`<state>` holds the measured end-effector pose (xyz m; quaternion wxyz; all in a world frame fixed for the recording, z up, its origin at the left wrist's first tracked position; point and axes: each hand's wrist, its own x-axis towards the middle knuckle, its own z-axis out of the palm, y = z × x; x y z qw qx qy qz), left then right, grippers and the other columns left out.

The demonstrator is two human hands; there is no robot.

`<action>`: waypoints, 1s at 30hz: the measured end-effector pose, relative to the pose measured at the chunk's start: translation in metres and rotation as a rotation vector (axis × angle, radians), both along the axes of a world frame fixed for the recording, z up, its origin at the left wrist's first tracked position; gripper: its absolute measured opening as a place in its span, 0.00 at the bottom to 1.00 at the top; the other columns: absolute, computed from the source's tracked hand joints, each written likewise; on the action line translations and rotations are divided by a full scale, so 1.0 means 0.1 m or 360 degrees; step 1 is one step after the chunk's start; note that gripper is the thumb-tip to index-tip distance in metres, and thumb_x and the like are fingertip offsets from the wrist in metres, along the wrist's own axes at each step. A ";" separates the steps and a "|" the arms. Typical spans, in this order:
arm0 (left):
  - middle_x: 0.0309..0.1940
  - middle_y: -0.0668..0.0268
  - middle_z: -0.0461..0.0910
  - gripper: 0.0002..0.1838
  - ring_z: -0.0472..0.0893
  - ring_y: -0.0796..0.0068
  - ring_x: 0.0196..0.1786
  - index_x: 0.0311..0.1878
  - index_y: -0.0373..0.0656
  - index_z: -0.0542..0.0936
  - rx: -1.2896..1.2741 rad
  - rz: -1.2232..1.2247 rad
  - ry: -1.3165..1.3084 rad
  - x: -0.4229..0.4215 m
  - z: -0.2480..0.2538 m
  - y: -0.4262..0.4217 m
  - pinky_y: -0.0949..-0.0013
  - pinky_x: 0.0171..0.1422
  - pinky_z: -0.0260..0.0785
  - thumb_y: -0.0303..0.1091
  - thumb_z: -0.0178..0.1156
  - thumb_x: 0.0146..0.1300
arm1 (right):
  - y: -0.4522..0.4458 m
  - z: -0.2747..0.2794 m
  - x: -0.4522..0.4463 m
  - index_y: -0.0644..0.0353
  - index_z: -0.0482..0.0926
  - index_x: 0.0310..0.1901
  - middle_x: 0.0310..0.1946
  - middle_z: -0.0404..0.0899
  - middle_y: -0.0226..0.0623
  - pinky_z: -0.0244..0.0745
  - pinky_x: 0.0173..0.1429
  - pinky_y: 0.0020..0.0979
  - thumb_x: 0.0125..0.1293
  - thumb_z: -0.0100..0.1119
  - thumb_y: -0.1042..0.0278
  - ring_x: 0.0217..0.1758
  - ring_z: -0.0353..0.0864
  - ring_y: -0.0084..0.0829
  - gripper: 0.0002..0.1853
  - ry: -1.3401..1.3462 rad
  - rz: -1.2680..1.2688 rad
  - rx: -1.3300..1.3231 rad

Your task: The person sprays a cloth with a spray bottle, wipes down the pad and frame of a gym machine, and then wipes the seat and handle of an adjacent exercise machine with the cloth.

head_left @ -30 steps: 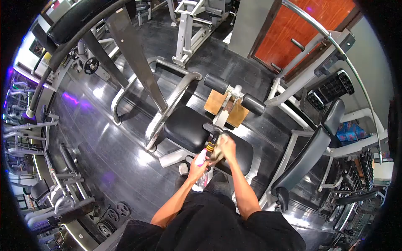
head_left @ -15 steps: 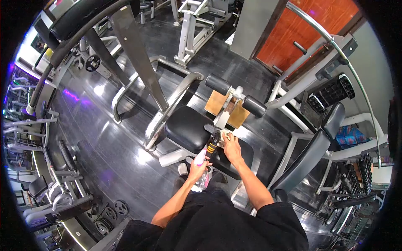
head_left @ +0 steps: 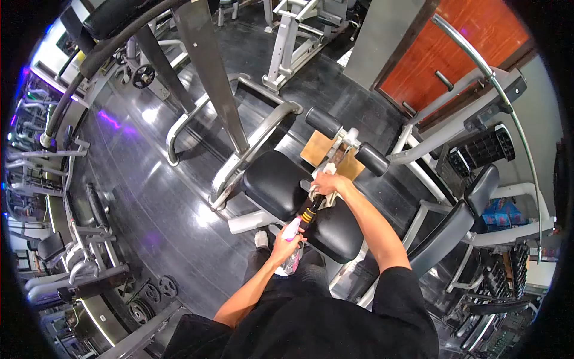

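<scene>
In my left hand is a spray bottle with a pink and white head and a clear body, held low in front of my legs. My right hand is closed on a pale cloth, pressed against the metal bar of a bench machine. Fingers hide part of the cloth. Just below lies a black grip with yellow bands. Black seat pads flank the bar, one on the left and one on the right.
Two black foam rollers cross the bar's far end, above a wooden board. A grey steel frame rises at the left. Another padded bench stands at the right, with dumbbells behind it.
My right hand has moved forward along the bar with the cloth, its wrist now bent over. The left hand keeps the spray bottle at about the same place. The view has shifted slightly.
</scene>
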<state>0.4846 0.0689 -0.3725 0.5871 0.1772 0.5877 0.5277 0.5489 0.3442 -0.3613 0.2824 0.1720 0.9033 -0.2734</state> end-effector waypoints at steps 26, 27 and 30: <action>0.43 0.65 0.80 0.22 0.83 0.75 0.38 0.56 0.36 0.70 0.0111 0.0140 0.0090 0.12 0.11 -0.01 0.78 0.33 0.72 0.20 0.58 0.57 | -0.17 -0.09 -0.08 0.41 0.83 0.46 0.51 0.73 0.34 0.74 0.57 0.42 0.57 0.60 0.66 0.58 0.71 0.43 0.14 0.0248 -0.0110 0.0334; 0.43 0.65 0.80 0.22 0.83 0.75 0.38 0.56 0.35 0.70 0.0122 0.0113 0.0161 0.13 0.12 -0.01 0.78 0.33 0.72 0.20 0.58 0.57 | -0.11 -0.08 -0.02 0.41 0.83 0.47 0.52 0.73 0.34 0.73 0.58 0.42 0.58 0.59 0.65 0.59 0.71 0.43 0.14 0.0077 -0.0004 0.0263; 0.43 0.66 0.80 0.22 0.83 0.77 0.38 0.57 0.36 0.70 0.0150 0.0146 0.0134 0.12 0.11 0.01 0.78 0.34 0.73 0.20 0.57 0.57 | 0.09 -0.17 0.09 0.45 0.84 0.45 0.48 0.79 0.38 0.74 0.56 0.43 0.58 0.57 0.61 0.53 0.77 0.44 0.13 -0.0059 -0.0149 0.0129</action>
